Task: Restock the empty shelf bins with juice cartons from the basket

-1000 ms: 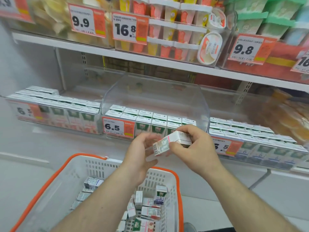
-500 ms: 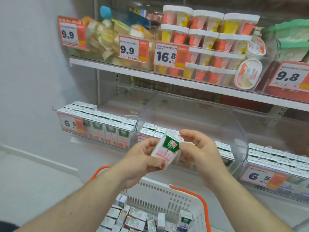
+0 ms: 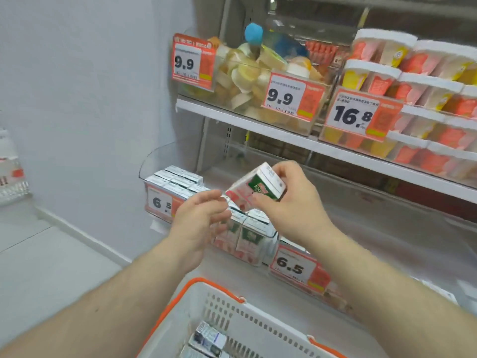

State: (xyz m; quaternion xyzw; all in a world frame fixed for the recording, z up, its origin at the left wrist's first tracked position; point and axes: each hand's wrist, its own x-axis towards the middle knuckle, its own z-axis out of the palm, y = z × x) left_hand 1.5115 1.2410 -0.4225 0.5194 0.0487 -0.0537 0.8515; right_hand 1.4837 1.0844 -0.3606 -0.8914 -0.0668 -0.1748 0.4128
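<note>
Both forearms were bare to the frame edge; no sleeve, watch, ring or glove was visible. Left hand (image 3: 200,223) and right hand (image 3: 291,202) were uncovered, with short fingernails. Slight motion blur softened finer detail.

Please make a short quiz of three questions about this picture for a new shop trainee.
1. True or false: the right hand holds the juice carton.
2. What price is on the label below the hands?
3. The left hand is: A) open beside the carton, B) inside the basket, C) on the upper shelf.

Key: 1 true; 2 6.5; 3 A.
</note>
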